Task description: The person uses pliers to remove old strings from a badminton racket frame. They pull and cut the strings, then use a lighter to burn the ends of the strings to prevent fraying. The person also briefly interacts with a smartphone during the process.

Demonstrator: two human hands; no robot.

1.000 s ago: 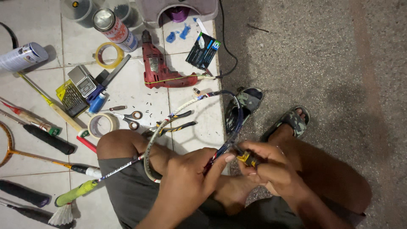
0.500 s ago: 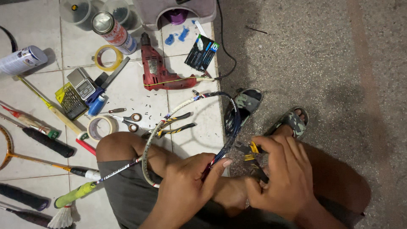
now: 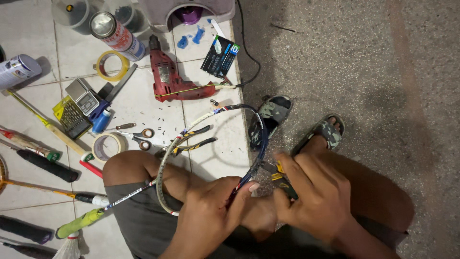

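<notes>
The left hand (image 3: 213,211) sits at about 6 o'clock, fingers curled tight around the lower rim of an unstrung badminton racket frame (image 3: 211,120), thumb pressed along the dark part of the rim. Just beside it at 5 o'clock, the right hand (image 3: 318,192) is closed on a pair of yellow-and-black pliers (image 3: 278,175), whose nose touches the frame's rim at its right side. The frame lies tilted across the person's bent left knee, its shaft running toward 8 o'clock to a green grip (image 3: 79,223). Beyond the knee, on the tiled floor (image 3: 139,110), lie small scissors (image 3: 139,136) and a tape roll (image 3: 108,146) at 9 o'clock. Farther off toward 11 o'clock rests a red power drill (image 3: 172,81), with a yellow tape ring (image 3: 112,64) and a spray can (image 3: 115,33) past it.
</notes>
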